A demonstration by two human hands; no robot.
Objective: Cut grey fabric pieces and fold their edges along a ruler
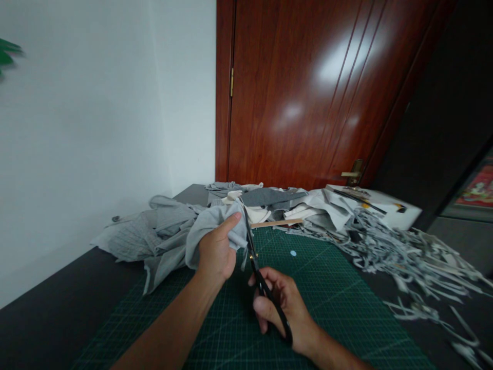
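Observation:
My left hand (217, 249) is closed on a piece of grey fabric (210, 223), with the thumb pressed on top near its right edge. The cloth hangs to the left over the mat. Black-handled scissors (252, 252) are in my right hand (279, 303), fingers wrapped round the handles. Their blades point up and away, along the right edge of the cloth beside my left thumb. Whether the blades have fabric between them I cannot tell. A thin strip dangles from the edge near the pivot. Both hands are above a green cutting mat (327, 308).
Crumpled grey fabric (134, 236) lies at the left by the wall. Grey and white cloth pieces (273, 198) and a wooden ruler-like strip (277, 223) are at the back. Cut fabric strips (400, 257) are heaped at the right, before a white box (408, 213). A brown door (288, 92) stands behind.

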